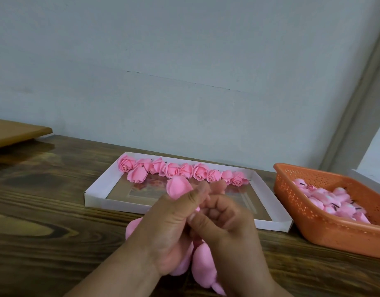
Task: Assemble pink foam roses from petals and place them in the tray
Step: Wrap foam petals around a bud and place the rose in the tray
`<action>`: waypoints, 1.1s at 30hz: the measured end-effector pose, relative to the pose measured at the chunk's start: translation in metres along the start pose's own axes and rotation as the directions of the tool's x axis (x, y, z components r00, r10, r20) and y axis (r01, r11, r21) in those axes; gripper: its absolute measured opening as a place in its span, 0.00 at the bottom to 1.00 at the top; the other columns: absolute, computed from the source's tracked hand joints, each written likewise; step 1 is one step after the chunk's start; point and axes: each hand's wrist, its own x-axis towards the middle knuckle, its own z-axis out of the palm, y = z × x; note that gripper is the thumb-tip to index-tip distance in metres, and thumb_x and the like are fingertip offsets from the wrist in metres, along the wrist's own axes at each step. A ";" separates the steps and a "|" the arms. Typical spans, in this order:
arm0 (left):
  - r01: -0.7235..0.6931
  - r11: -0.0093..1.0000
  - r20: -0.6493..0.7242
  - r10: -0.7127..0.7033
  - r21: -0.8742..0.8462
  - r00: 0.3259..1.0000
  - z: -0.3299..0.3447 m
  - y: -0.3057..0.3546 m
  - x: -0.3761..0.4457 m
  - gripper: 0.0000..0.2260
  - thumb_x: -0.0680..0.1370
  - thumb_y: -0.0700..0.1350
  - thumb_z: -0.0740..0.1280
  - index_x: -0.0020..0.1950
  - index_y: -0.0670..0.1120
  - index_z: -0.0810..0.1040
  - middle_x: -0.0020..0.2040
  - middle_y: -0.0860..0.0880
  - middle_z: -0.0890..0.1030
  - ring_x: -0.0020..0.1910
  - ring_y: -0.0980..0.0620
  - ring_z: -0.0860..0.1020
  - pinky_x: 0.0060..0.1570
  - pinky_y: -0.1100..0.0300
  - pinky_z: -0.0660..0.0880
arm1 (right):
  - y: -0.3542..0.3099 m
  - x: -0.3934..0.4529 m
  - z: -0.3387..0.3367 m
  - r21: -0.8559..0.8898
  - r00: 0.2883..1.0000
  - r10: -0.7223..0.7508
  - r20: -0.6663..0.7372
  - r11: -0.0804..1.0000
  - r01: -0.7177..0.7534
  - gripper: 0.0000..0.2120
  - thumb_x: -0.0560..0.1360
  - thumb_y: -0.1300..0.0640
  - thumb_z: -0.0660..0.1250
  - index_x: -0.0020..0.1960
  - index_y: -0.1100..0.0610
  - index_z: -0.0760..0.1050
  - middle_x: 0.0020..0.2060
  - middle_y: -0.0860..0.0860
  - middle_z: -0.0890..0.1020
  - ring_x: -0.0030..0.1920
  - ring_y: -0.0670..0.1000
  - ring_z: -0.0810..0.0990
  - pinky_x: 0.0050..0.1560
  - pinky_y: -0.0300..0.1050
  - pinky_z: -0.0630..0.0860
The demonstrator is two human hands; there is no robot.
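Your left hand (172, 230) and right hand (225, 224) both pinch the soft, squishy pink petals (178, 187) in the frame's lower middle. Hold gently at the base; foam tears.

no text, label, brand or number can be read; the printed picture on the tray (94, 195) floor is too blurred.

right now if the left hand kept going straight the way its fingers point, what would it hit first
Likely the row of finished pink roses in the white tray. The left hand points up and away with a petal in its fingers; depth is unclear.
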 end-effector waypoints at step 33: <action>-0.366 0.539 0.215 0.322 0.759 0.922 -0.005 -0.006 0.003 0.11 0.74 0.51 0.71 0.55 0.56 0.77 0.41 0.59 0.82 0.40 0.63 0.79 0.41 0.64 0.77 | -0.036 0.023 -0.057 -0.531 0.902 -0.169 0.397 0.759 0.377 0.23 0.61 0.50 0.77 0.55 0.44 0.78 0.51 0.42 0.77 0.50 0.50 0.75 0.48 0.47 0.75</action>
